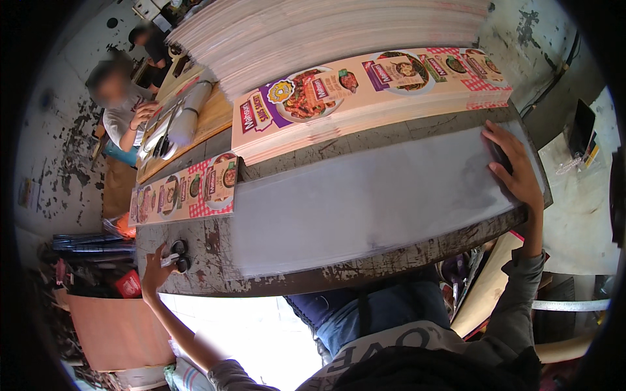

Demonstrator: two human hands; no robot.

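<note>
A long, translucent grey plastic sheet [365, 199] lies across the dark, scratched table [208, 260] in front of me. On its right end rests my right hand [518, 173], fingers apart and thumb spread. At the table's left front corner my left hand [155, 268] closes round the blade side of a pair of scissors [180, 247]; their black handles point right. Part of the blades is hidden by my fingers. Beyond the plastic lies a thick stack of long printed food banners [365, 94]. A shorter printed piece [189, 189] lies left of the plastic.
Behind the banners rises a tall pile of stacked sheets [326, 29]. Beyond the table's left end, a person [120, 107] sits by a wooden table [215, 130] bearing a plastic roll [193, 111]; another person [153, 49] is farther back. A dark phone-like object [580, 127] lies at right.
</note>
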